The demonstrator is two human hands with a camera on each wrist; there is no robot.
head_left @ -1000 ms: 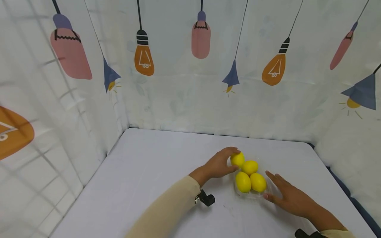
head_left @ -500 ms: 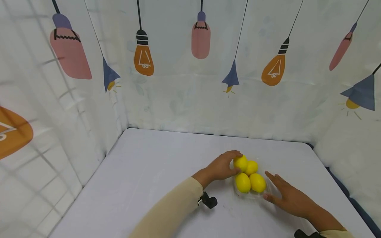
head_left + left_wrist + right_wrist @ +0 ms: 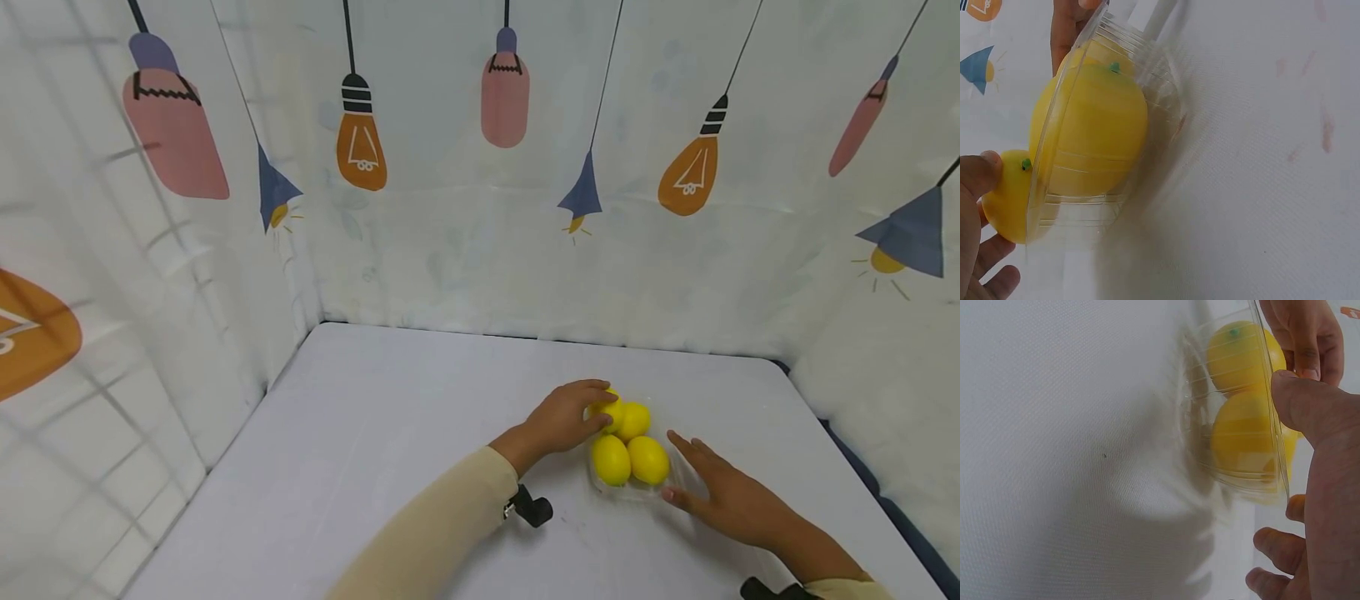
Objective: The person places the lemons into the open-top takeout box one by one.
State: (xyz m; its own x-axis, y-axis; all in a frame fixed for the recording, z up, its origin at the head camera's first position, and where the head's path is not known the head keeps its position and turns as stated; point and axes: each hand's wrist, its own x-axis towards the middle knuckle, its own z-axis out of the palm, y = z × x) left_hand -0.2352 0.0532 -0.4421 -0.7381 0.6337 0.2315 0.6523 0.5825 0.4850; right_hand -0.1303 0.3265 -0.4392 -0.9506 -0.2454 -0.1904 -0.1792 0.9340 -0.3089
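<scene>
A clear plastic container (image 3: 628, 494) on the white table holds several yellow lemons, with two (image 3: 611, 461) in its near half. At its back left corner my left hand (image 3: 561, 417) holds a lemon (image 3: 616, 414) between thumb and fingers. In the left wrist view that lemon (image 3: 1013, 200), with a small green stem end, sits at the rim, partly behind the clear wall. Another lemon (image 3: 636, 421) is right beside it. Along the container's right side is my right hand (image 3: 723, 496), fingers extended; its thumb (image 3: 1300, 403) lies against the rim in the right wrist view.
The white table (image 3: 390, 417) ends at a pale curtain (image 3: 450, 250) printed with lamps at the back and sides. Black wrist cameras (image 3: 534, 508) sit at both cuffs. Faint reddish marks (image 3: 1327, 128) show on the table surface.
My left hand has moved slightly right and down with its lemon, into the container's back left corner, and its fingers now reach further over the lemon. The right hand has stayed in place.
</scene>
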